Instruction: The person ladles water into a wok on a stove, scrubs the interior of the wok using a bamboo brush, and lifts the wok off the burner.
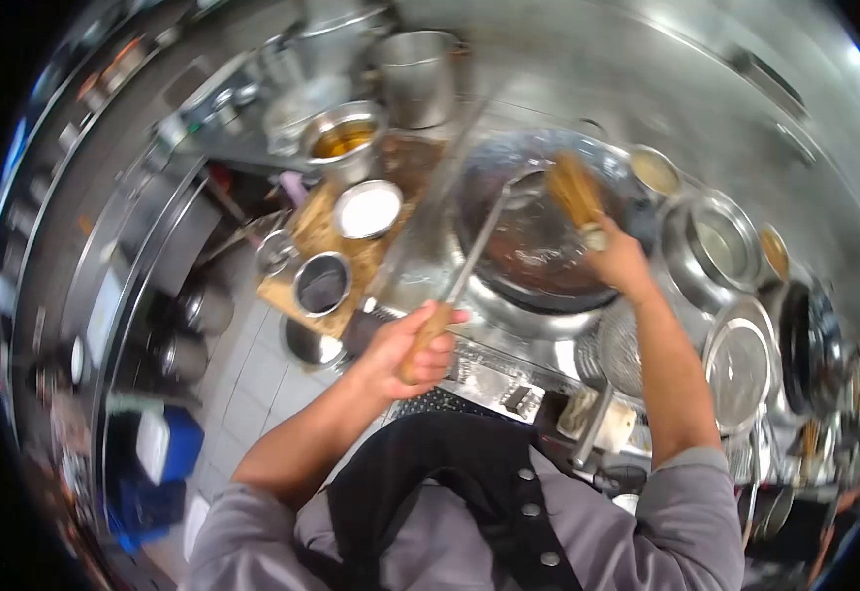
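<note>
My left hand (pixel 410 353) is closed around the wooden handle of a long metal ladle (pixel 480 245). The ladle's shaft slants up and away, and its bowl is over the far part of a large dark wok (pixel 533 268). A bamboo wok brush (pixel 574 189) is gripped in my right hand (pixel 619 258), above the wok's right side. Its bristles point away from me, close to the ladle's bowl, and are smeared by motion. Whether they touch the ladle or the wok I cannot tell. The wok's inside looks wet and shiny.
On the left, a wooden board (pixel 363 264) bears metal containers and a white-filled bowl (pixel 369 209). A pot of yellow liquid (pixel 343 138) stands behind. Right of the wok are metal bowls (pixel 725 236) and a round strainer (pixel 738 364). Steel shelves line the far left.
</note>
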`<action>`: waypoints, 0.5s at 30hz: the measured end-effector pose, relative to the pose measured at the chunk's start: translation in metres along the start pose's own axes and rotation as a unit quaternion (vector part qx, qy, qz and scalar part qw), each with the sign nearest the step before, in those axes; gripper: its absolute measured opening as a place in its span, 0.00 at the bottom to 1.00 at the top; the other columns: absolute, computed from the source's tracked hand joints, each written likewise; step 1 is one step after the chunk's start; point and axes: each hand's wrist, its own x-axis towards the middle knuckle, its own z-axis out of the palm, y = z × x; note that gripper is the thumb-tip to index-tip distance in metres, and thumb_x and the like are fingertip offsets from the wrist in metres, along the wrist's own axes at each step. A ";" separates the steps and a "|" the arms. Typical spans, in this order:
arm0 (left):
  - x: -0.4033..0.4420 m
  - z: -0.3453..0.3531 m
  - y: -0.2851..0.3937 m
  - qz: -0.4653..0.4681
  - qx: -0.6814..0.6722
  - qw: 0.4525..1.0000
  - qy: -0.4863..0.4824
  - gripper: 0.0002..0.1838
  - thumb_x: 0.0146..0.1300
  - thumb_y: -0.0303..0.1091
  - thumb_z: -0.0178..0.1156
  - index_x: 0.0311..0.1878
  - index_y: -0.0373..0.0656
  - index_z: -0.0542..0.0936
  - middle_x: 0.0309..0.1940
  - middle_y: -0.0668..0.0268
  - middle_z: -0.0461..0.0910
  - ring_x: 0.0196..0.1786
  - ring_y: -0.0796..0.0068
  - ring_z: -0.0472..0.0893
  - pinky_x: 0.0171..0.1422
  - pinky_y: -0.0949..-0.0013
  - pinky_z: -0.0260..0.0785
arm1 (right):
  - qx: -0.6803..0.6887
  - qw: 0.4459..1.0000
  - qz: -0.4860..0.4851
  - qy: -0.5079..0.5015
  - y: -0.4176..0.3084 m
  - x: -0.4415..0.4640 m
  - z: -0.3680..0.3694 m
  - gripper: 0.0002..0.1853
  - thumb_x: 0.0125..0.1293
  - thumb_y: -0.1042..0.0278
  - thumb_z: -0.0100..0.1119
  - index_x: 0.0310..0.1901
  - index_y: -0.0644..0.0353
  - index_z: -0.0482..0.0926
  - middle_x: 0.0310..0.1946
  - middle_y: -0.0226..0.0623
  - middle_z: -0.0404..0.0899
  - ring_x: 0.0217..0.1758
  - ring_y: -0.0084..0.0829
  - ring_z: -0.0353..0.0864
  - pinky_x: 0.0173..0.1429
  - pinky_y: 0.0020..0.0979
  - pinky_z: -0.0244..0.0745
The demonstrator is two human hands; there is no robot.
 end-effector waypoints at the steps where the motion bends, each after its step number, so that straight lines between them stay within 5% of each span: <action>1: 0.004 0.004 -0.003 0.003 -0.044 0.998 -0.038 0.29 0.80 0.55 0.47 0.69 0.41 0.69 0.27 0.69 0.71 0.18 0.83 0.68 0.17 0.77 0.64 | -0.048 0.998 -0.043 0.019 0.016 0.019 0.004 0.37 0.58 0.61 0.66 0.72 0.49 0.71 0.44 0.58 0.86 0.41 0.51 0.89 0.46 0.46 0.83; 2: 0.007 0.004 -0.006 0.005 -0.073 0.996 -0.053 0.29 0.79 0.55 0.48 0.69 0.42 0.69 0.28 0.69 0.71 0.19 0.83 0.69 0.17 0.77 0.65 | 0.037 0.995 0.075 -0.046 -0.007 0.016 -0.007 0.36 0.59 0.62 0.66 0.72 0.50 0.72 0.38 0.53 0.87 0.31 0.43 0.88 0.34 0.41 0.82; 4: 0.013 0.012 -0.005 0.007 -0.092 0.995 -0.043 0.29 0.79 0.55 0.49 0.69 0.41 0.69 0.29 0.69 0.72 0.20 0.83 0.71 0.18 0.77 0.67 | 0.054 0.996 0.035 -0.064 -0.018 0.015 0.012 0.36 0.59 0.65 0.66 0.72 0.51 0.72 0.33 0.47 0.85 0.24 0.35 0.84 0.26 0.35 0.78; 7: 0.019 0.036 -0.002 0.047 0.087 0.989 0.109 0.29 0.78 0.53 0.52 0.70 0.43 0.66 0.31 0.67 0.75 0.21 0.81 0.73 0.20 0.75 0.70 | 0.091 0.988 -0.014 -0.125 -0.020 0.007 0.035 0.37 0.58 0.66 0.67 0.72 0.51 0.72 0.34 0.50 0.86 0.30 0.40 0.87 0.33 0.39 0.81; 9: 0.011 0.035 0.018 0.057 0.149 0.977 0.140 0.29 0.76 0.50 0.57 0.71 0.45 0.63 0.32 0.65 0.76 0.22 0.76 0.75 0.21 0.72 0.72 | -0.139 0.962 -0.198 -0.126 0.001 0.021 0.032 0.36 0.57 0.66 0.67 0.71 0.51 0.74 0.40 0.55 0.87 0.41 0.48 0.89 0.46 0.43 0.82; 10: 0.002 0.037 0.029 0.080 0.394 0.901 0.165 0.31 0.75 0.49 0.59 0.72 0.44 0.62 0.32 0.63 0.77 0.23 0.75 0.77 0.21 0.70 0.73 | -0.160 0.968 -0.149 -0.126 -0.013 0.020 0.024 0.37 0.55 0.65 0.68 0.70 0.52 0.74 0.44 0.57 0.86 0.46 0.51 0.88 0.51 0.44 0.80; 11: -0.009 0.043 0.044 0.096 0.614 0.762 0.183 0.33 0.74 0.48 0.60 0.73 0.44 0.60 0.32 0.62 0.78 0.24 0.73 0.79 0.21 0.68 0.74 | -0.180 0.971 -0.099 -0.122 -0.032 0.016 0.010 0.37 0.54 0.64 0.69 0.70 0.52 0.75 0.48 0.59 0.85 0.50 0.54 0.87 0.56 0.44 0.79; 12: -0.033 0.077 0.060 0.016 0.735 0.650 0.192 0.32 0.70 0.39 0.63 0.72 0.39 0.62 0.36 0.56 0.81 0.28 0.66 0.84 0.25 0.61 0.78 | -0.212 0.968 -0.075 -0.109 -0.044 0.008 0.007 0.38 0.53 0.63 0.70 0.69 0.52 0.75 0.51 0.59 0.84 0.50 0.55 0.86 0.55 0.44 0.79; 13: -0.030 0.066 0.070 0.018 0.733 0.650 0.197 0.32 0.70 0.39 0.63 0.72 0.39 0.62 0.36 0.56 0.81 0.28 0.66 0.84 0.25 0.61 0.78 | -0.211 0.968 -0.080 -0.111 -0.044 0.006 0.010 0.38 0.53 0.63 0.70 0.69 0.52 0.75 0.51 0.59 0.84 0.50 0.55 0.86 0.55 0.44 0.79; 15: -0.015 0.033 0.085 0.134 0.959 0.153 0.199 0.26 0.65 0.32 0.61 0.65 0.35 0.71 0.36 0.50 0.83 0.34 0.54 0.87 0.33 0.54 0.81 | -0.121 0.971 -0.061 -0.197 -0.035 0.002 0.016 0.37 0.53 0.62 0.71 0.68 0.48 0.76 0.48 0.56 0.85 0.50 0.54 0.85 0.56 0.46 0.79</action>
